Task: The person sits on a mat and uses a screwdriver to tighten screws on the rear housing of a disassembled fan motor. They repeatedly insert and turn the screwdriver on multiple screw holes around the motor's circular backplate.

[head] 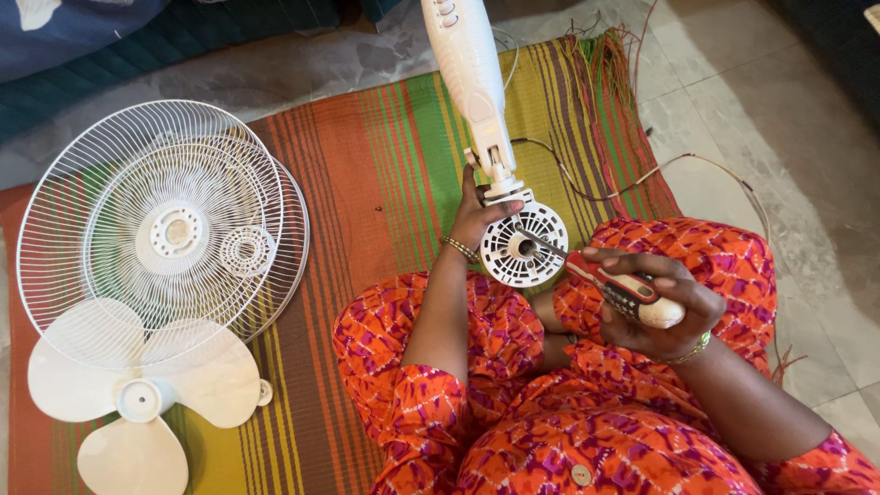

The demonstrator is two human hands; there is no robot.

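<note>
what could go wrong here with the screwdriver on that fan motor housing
The screwdriver tip works at the round white housing right beside the left hand, whose thumb lies across the housing; a slip could jab it. The fan body is propped only by that hand, so it may tip. The small part loose on the mat by the blade could get lost.

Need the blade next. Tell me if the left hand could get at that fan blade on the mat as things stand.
Probably not yet: the left hand grips the fan motor head. The fan blade lies uncovered on the mat to that side.
</note>
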